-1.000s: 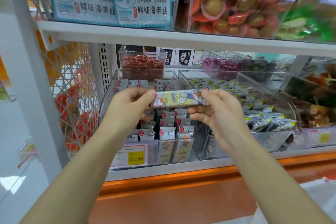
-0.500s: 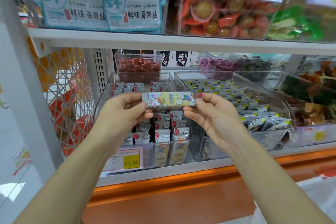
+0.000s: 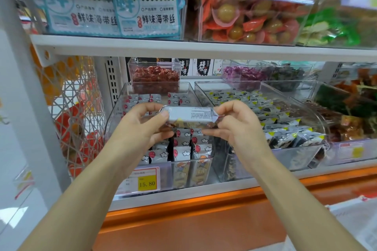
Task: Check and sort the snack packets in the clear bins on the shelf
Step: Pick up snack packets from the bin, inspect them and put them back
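Note:
A long snack packet (image 3: 190,115) is held level in front of the shelf, its plain white back with small print facing me. My left hand (image 3: 142,126) pinches its left end and my right hand (image 3: 236,126) pinches its right end. Below them stands a clear bin (image 3: 120,104) with rows of white packets showing red balloons and clouds. To its right a second clear bin (image 3: 302,106) holds several grey packets with yellow corners.
A yellow price tag reading 15.80 (image 3: 147,183) hangs on the left bin's front. A small clear box of red sweets (image 3: 156,78) sits behind it. The upper shelf (image 3: 183,49) carries seaweed packs and egg snacks. An orange ledge (image 3: 204,206) runs below.
The packet has been turned over: its colourful cartoon front faced me before, now its white printed back does. Both hands stay at its ends.

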A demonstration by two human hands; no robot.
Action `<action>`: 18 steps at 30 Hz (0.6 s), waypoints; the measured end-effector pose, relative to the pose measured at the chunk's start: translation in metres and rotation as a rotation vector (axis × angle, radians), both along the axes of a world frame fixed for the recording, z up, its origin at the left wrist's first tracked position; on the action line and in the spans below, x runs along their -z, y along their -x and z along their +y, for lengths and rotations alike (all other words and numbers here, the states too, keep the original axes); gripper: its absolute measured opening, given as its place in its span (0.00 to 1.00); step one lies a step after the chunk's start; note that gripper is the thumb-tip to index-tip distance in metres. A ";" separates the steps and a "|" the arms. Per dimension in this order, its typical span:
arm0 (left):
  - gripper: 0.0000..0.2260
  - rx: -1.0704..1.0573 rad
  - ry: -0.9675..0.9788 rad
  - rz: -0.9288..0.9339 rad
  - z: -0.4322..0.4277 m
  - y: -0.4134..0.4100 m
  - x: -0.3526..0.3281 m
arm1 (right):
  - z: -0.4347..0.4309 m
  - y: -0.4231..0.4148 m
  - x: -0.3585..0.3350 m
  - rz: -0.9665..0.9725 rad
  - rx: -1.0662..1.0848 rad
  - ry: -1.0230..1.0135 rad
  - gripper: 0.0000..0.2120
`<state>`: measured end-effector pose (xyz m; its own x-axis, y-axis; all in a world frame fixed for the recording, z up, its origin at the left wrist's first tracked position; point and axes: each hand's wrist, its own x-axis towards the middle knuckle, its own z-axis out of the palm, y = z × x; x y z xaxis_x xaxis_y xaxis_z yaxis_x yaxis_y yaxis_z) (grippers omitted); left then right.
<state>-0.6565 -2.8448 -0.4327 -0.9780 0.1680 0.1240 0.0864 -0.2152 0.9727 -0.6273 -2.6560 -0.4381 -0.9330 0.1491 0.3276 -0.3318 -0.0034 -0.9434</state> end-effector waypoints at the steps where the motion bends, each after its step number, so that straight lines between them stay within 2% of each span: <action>1: 0.07 0.008 0.010 0.008 -0.001 0.000 0.000 | 0.000 0.000 0.000 0.014 -0.017 0.025 0.09; 6: 0.10 0.072 0.064 0.075 -0.002 -0.002 0.000 | 0.000 0.000 0.001 0.048 0.066 -0.100 0.02; 12: 0.15 0.098 0.287 0.207 -0.001 -0.005 -0.001 | 0.002 0.002 0.002 0.099 0.259 -0.198 0.12; 18: 0.03 -0.056 0.378 0.194 0.006 -0.005 -0.001 | -0.003 0.001 0.002 0.122 0.326 -0.319 0.12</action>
<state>-0.6511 -2.8389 -0.4315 -0.9516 0.1841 0.2462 0.2766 0.1635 0.9470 -0.6280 -2.6593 -0.4397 -0.8062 0.3021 0.5087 -0.3756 0.4030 -0.8346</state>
